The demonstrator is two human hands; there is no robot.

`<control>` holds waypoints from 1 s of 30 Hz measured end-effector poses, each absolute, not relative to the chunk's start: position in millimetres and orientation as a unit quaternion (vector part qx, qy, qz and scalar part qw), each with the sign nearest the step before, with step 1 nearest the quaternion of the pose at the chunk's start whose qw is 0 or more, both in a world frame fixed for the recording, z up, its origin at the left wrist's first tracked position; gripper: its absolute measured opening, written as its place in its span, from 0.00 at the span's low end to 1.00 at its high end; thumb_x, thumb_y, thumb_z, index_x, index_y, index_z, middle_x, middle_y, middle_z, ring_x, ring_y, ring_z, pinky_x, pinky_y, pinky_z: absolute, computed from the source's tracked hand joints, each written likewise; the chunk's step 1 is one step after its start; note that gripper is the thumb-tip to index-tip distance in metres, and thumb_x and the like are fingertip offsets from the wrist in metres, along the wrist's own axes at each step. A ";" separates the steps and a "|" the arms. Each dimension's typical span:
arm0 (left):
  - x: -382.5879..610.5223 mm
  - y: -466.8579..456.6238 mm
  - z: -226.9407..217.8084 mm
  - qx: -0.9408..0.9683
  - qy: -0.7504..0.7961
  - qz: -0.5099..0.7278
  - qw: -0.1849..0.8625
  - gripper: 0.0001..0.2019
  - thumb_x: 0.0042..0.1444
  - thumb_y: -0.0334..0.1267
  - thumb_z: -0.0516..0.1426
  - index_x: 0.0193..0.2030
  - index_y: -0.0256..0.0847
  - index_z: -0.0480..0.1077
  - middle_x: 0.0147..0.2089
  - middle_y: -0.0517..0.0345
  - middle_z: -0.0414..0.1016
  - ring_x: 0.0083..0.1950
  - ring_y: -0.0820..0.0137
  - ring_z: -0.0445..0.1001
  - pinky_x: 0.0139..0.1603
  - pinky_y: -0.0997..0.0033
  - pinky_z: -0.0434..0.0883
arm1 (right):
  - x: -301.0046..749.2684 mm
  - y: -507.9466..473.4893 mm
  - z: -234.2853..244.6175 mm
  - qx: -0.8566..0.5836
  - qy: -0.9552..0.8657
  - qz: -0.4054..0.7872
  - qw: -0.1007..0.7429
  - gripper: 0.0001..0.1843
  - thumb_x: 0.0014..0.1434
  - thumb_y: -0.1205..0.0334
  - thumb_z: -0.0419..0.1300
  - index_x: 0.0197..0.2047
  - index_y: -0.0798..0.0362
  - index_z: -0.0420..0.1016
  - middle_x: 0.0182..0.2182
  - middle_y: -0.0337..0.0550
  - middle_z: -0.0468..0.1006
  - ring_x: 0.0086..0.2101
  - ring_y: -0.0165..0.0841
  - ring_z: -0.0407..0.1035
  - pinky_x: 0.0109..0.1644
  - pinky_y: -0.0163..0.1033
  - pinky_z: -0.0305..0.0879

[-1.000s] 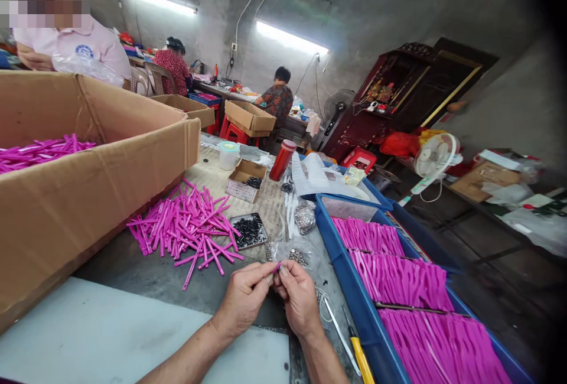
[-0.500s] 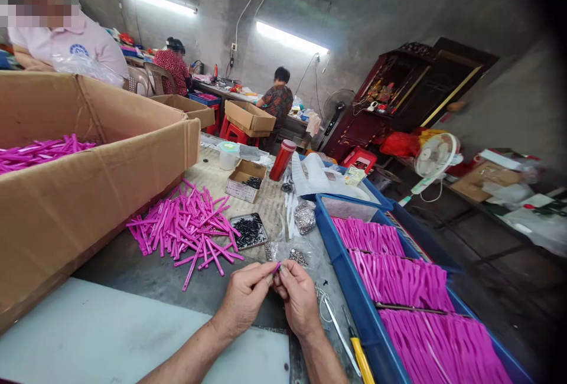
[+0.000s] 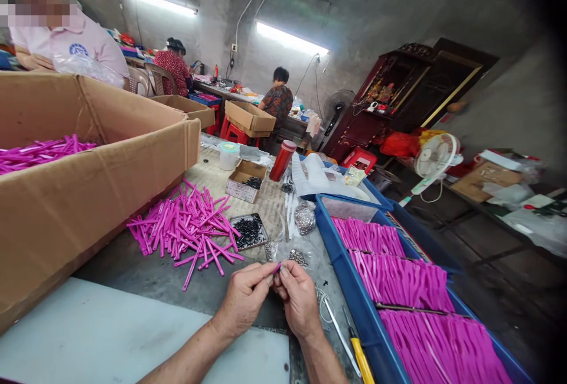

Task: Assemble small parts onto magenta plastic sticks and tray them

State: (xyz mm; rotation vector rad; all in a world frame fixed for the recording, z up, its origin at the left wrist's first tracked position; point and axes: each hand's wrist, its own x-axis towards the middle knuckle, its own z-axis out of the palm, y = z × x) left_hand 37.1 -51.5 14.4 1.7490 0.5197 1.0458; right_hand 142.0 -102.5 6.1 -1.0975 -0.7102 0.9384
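Note:
My left hand (image 3: 248,293) and my right hand (image 3: 299,296) meet fingertip to fingertip above the dark worktop. Between them they pinch a small purple strip (image 3: 277,267), mostly covered by the fingers. Any smaller part in the fingertips is hidden. Left of the hands lies a loose heap of purple strips (image 3: 186,224). Just beyond them stands a shallow tray of small black parts (image 3: 248,231), with a clear bag of small metal parts (image 3: 299,256) beside it. To the right, a blue bin (image 3: 345,280) holds purple strips in several packed rows.
A large cardboard box (image 3: 146,156) with more purple strips stands at the left. Farther back are a small carton (image 3: 243,182) and a red flask (image 3: 282,159). A yellow-handled screwdriver (image 3: 362,360) lies beside the bin; a pale board (image 3: 133,337) lies in front. Several co-workers sit beyond.
My hands keep almost the same place and the same pinch on the purple strip. At the far left, the co-worker's hand has shifted slightly.

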 end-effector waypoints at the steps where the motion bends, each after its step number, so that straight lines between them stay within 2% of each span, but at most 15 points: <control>1: 37.0 -51.6 14.5 0.724 0.215 0.431 0.494 0.14 0.52 0.31 0.49 0.43 0.38 0.71 0.24 0.58 0.67 0.25 0.75 0.65 0.25 0.79 0.65 | 141.9 -102.5 6.2 -0.494 -0.319 0.419 0.692 0.11 0.49 0.55 0.56 0.26 0.56 0.65 0.17 0.32 0.59 0.16 0.21 0.47 0.19 0.30 0.40; 19: 36.4 -52.1 13.0 0.731 0.212 0.430 0.486 0.13 0.52 0.30 0.49 0.42 0.38 0.71 0.25 0.57 0.68 0.27 0.74 0.66 0.28 0.78 0.65 | 139.5 -102.7 4.3 -0.510 -0.333 0.398 0.686 0.15 0.51 0.52 0.53 0.22 0.55 0.60 0.16 0.32 0.56 0.16 0.22 0.45 0.18 0.30 0.40; 30: 37.1 -51.5 12.7 0.727 0.217 0.425 0.494 0.14 0.53 0.31 0.49 0.43 0.39 0.71 0.25 0.57 0.67 0.27 0.74 0.65 0.28 0.77 0.64 | 137.7 -102.4 5.5 -0.518 -0.334 0.385 0.687 0.15 0.50 0.51 0.54 0.24 0.55 0.62 0.16 0.32 0.57 0.16 0.22 0.46 0.19 0.30 0.41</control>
